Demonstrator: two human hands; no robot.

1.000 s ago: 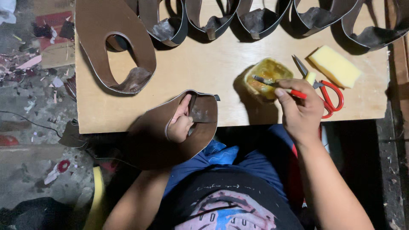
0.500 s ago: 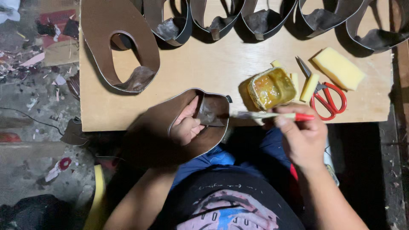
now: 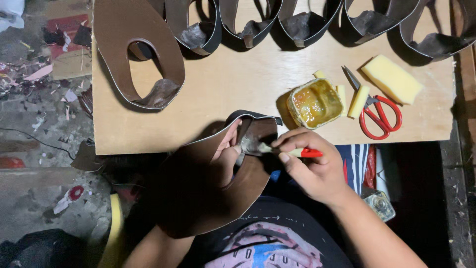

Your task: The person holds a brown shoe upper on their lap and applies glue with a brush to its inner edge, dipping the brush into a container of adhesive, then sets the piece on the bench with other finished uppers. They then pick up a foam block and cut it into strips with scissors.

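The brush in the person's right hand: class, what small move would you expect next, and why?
Probably a short stroke of the brush across the inner face of the brown leather piece. Its tip already rests inside the piece's heel end, which the left hand props open from within, while the right hand holds the red handle. The glue pot sits open on the board close by.

Light falls from above onto my table (image 3: 238, 84), wood bright and evenly lit. Short soft shadows under leather loops (image 3: 144, 59), toward me. Below table edge, my lap dim. Floor (image 3: 39, 99) at left murky, perhaps slightly soft. Glue pot (image 3: 314, 102) glints. No motion blur.
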